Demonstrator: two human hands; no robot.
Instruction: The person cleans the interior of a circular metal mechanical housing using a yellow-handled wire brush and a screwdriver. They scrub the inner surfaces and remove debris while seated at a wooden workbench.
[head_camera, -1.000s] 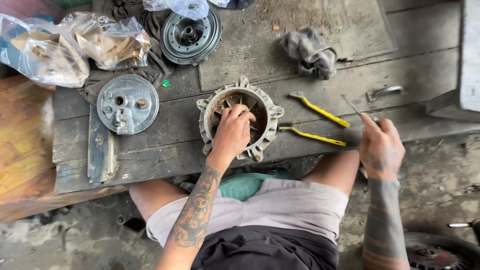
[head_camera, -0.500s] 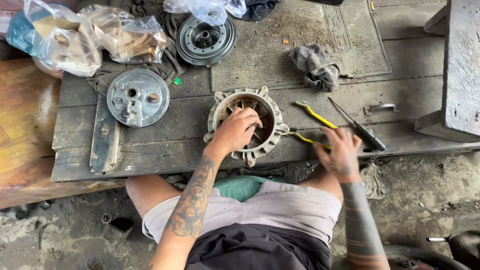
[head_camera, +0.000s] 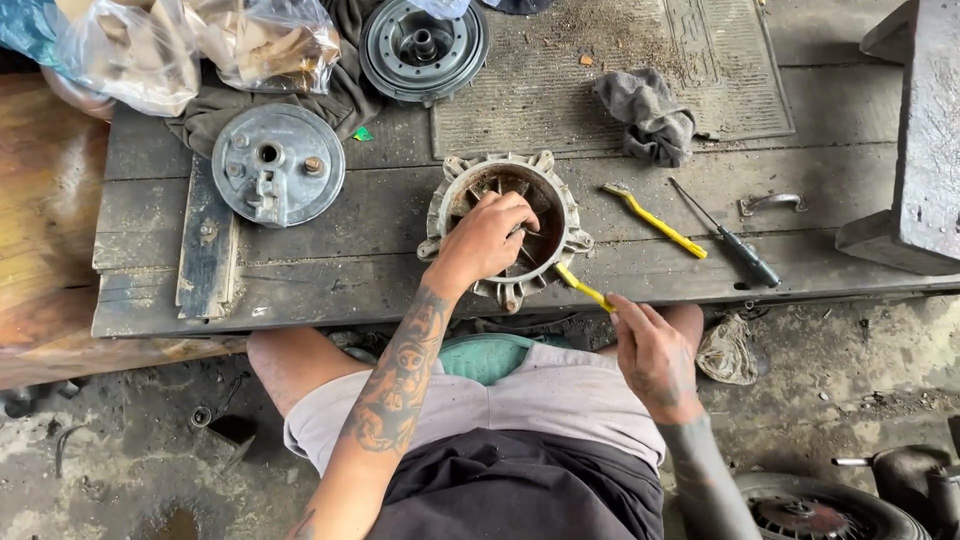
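On the left, a wooden floor (head_camera: 40, 220) borders a worn grey plank bench (head_camera: 330, 270). Clear plastic bags (head_camera: 190, 45) of parts lie at its far corner. A flat round metal cover plate (head_camera: 278, 165) rests near them, and a ribbed pulley-like disc (head_camera: 423, 45) sits beyond on a dark cloth.

At centre stands the round cast housing (head_camera: 507, 228), rusty inside, close to the near edge of the bench. The left hand (head_camera: 487, 240) reaches into its bore, fingers curled over the inner ribs, steadying it. The right hand (head_camera: 650, 350) is closed around the handle end of a yellow-handled brush (head_camera: 582, 288), whose head lies at the housing's rim.

Judgement: cleaning of the housing interior is in hand; the next move calls for bringing the bristles inside while the left hand holds the casting firm.

To the right lie a second yellow brush (head_camera: 655, 220), a screwdriver (head_camera: 728, 247), a grey rag (head_camera: 648, 115) on a ridged mat (head_camera: 600, 100), and a small metal handle (head_camera: 770, 203). The ground below is stained concrete (head_camera: 850, 360); a tyre (head_camera: 820, 510) shows at the lower right.
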